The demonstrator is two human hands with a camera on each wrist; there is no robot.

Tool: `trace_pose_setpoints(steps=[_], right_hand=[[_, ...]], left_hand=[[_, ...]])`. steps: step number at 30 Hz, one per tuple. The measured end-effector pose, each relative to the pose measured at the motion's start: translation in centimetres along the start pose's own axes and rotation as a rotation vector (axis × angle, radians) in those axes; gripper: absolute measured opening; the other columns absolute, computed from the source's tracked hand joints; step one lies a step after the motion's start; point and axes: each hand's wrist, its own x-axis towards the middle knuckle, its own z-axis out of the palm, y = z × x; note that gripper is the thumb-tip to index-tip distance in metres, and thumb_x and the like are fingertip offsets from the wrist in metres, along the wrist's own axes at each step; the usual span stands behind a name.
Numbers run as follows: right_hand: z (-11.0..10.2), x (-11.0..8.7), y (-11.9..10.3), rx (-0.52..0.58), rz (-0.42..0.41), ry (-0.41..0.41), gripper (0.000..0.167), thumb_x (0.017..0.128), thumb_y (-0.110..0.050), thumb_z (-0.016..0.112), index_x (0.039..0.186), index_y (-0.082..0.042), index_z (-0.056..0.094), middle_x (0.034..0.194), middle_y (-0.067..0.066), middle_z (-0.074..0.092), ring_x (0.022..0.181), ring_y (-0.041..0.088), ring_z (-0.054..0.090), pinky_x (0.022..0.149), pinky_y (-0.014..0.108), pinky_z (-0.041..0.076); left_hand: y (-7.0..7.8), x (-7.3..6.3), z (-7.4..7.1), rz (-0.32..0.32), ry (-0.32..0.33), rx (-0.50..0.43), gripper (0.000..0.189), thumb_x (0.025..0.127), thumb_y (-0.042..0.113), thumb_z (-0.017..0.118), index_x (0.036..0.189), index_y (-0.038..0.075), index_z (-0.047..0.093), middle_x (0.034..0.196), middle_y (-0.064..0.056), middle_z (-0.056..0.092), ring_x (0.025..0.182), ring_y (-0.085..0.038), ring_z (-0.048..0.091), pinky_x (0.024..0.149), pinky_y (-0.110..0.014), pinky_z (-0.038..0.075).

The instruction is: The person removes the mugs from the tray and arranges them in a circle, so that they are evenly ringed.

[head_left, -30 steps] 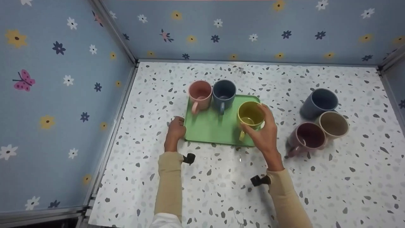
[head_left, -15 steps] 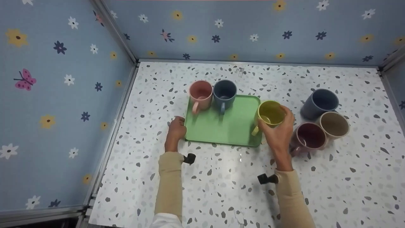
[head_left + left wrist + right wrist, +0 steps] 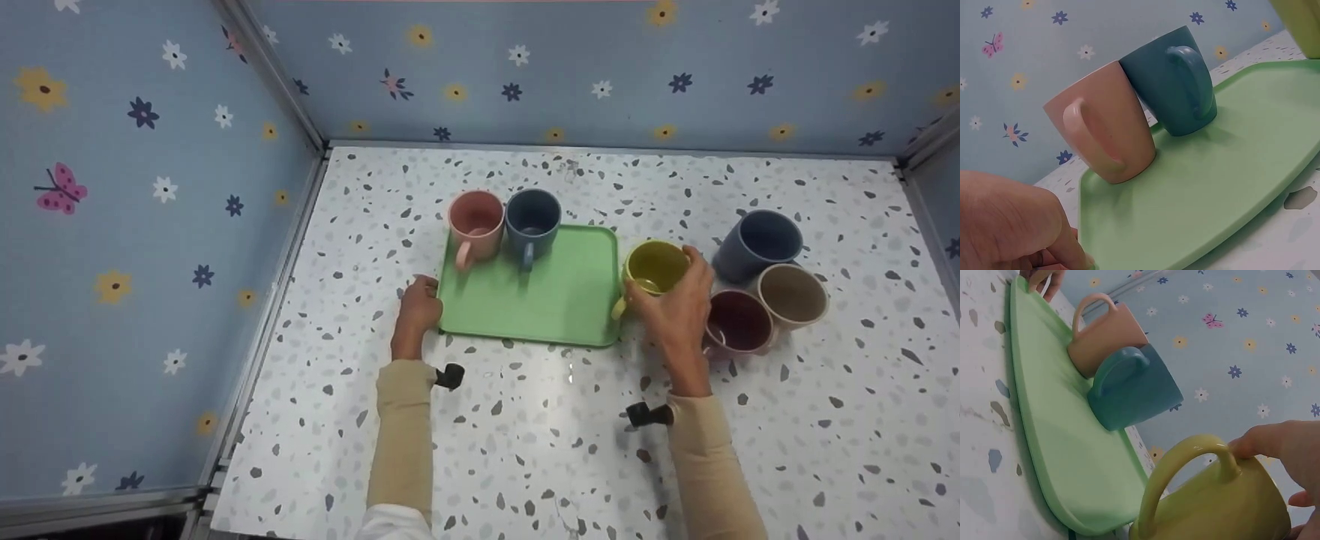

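My right hand (image 3: 675,300) grips a yellow mug (image 3: 1224,500) by its rim, thumb on the near side and fingers across the far side. In the head view this mug is just past the right edge of the green tray (image 3: 570,300), its handle overlapping that edge. At the tray's left edge, my left hand (image 3: 420,304) holds the corner with curled fingers and thumb tip (image 3: 1081,260). A pink mug (image 3: 1109,124) and a blue mug (image 3: 1171,84) stand upright side by side on the tray's back left part, handles facing me.
Right of my right hand, a dark blue cup (image 3: 757,244), a beige cup (image 3: 793,296) and a maroon mug (image 3: 739,322) stand close together on the speckled table (image 3: 525,450). Flower-patterned walls (image 3: 570,67) bound the table at the back and left.
My right hand has carried the yellow mug rightward from above the tray to just beyond its right edge, closer to the maroon mug. The left hand stays at the tray.
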Motion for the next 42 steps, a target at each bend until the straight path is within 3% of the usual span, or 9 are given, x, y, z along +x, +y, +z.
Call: trace_pose_setpoints(steps=[7,13,24,31,42], right_hand=[[0.0,0.5,0.2,-0.059,0.006,-0.065,0.1,0.07,-0.036,0.081,0.147,-0.009,0.024,0.143,0.022,0.033,0.125,0.039,0.044,0.102,0.055,0.041],[-0.8,0.8,-0.2,-0.15,-0.041,-0.116,0.1,0.072,-0.04,0.078,0.148,-0.006,0.023,0.142,0.024,0.034,0.13,0.038,0.037,0.105,0.056,0.035],[-1.8,1.0,0.8,-0.236,-0.105,-0.031,0.099,0.068,-0.051,0.08,0.141,-0.001,0.035,0.134,0.028,0.047,0.13,0.043,0.037,0.117,0.053,0.0],[-2.2,0.6,1.5,-0.247,-0.105,0.002,0.095,0.069,-0.05,0.078,0.139,-0.001,0.037,0.131,0.027,0.049,0.128,0.043,0.04,0.117,0.053,0.001],[-2.8,0.2,2.0,-0.238,-0.089,-0.014,0.101,0.068,-0.052,0.079,0.143,-0.002,0.033,0.136,0.026,0.046,0.132,0.042,0.036,0.116,0.054,0.004]], left_hand=[[0.0,-0.1,-0.1,0.004,-0.012,-0.012,0.051,0.084,-0.004,0.031,0.133,-0.001,0.044,0.129,-0.023,0.052,0.121,-0.033,0.049,0.099,-0.045,0.041],[0.0,-0.1,0.0,-0.001,-0.011,-0.024,0.05,0.084,-0.004,0.032,0.132,-0.001,0.045,0.129,-0.023,0.053,0.121,-0.033,0.05,0.098,-0.045,0.042],[0.2,-0.3,-0.1,-0.003,0.005,-0.036,0.048,0.085,-0.005,0.032,0.13,-0.002,0.047,0.127,-0.023,0.054,0.119,-0.032,0.05,0.1,-0.044,0.041],[0.2,-0.3,0.0,0.001,0.009,-0.032,0.048,0.084,-0.005,0.032,0.13,-0.002,0.047,0.126,-0.023,0.054,0.118,-0.033,0.051,0.098,-0.044,0.042],[0.2,-0.4,-0.1,0.017,0.007,-0.009,0.05,0.083,-0.004,0.031,0.131,-0.001,0.046,0.126,-0.023,0.053,0.118,-0.034,0.05,0.099,-0.045,0.041]])
